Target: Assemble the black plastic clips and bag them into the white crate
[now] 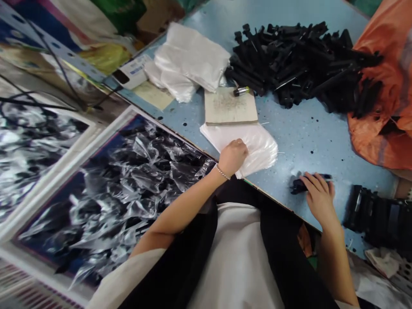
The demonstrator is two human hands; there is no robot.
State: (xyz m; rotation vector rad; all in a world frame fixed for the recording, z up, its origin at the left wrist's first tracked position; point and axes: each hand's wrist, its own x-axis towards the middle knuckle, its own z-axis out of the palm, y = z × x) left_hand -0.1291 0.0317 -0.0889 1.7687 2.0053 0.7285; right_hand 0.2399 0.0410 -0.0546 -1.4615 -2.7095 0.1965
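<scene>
My left hand (232, 158), with a bracelet at the wrist, rests on a fanned stack of clear plastic bags (262, 148). Its fingers are curled closed at the top bag; the fingertips are partly hidden. A worn pad or block (230, 109) lies across the far end of the stack. To the right, my right hand (319, 195) has its fingers wrapped over a black plastic part (298, 186) at the table surface. The part's middle is hidden under the fingers.
A big heap of black plastic parts (299, 60) covers the table's far side, beside an orange sack (383, 124). More black parts (380, 214) stand in a row at right. Plastic bag bundles (193, 56) lie at back left. Bagged parts fill a crate (128, 184) on my left.
</scene>
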